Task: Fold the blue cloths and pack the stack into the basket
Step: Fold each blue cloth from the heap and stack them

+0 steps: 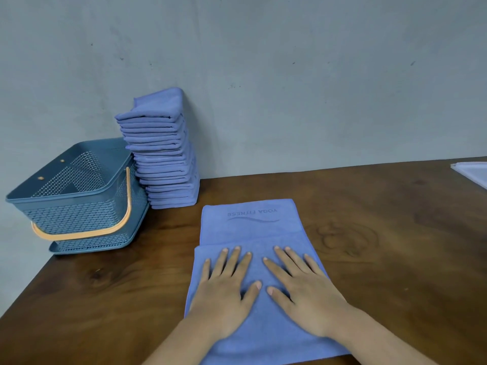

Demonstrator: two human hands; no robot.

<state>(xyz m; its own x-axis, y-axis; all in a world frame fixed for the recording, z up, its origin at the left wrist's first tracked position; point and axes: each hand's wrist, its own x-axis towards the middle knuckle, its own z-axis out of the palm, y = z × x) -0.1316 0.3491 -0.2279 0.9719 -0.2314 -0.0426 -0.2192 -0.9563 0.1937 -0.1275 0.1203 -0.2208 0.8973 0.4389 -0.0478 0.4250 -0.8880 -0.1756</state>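
Observation:
A blue cloth (pixel 250 227) lies flat on the wooden table (pixel 382 233), its near part folded over the far part, with upside-down lettering showing at the far end. My left hand (pixel 226 288) and my right hand (pixel 303 288) press flat on the folded near layer, fingers spread and straight. A tall stack of folded blue cloths (pixel 164 154) stands against the wall at the back left. Beside the stack, to the left, sits a blue perforated basket (pixel 76 204) with an orange handle hanging down its front; nothing shows inside it.
The grey wall runs close behind the table. A pale flat object (pixel 471 172) pokes in at the far right edge. The table's left edge runs diagonally near the basket. Bare wood lies to the right of the cloth.

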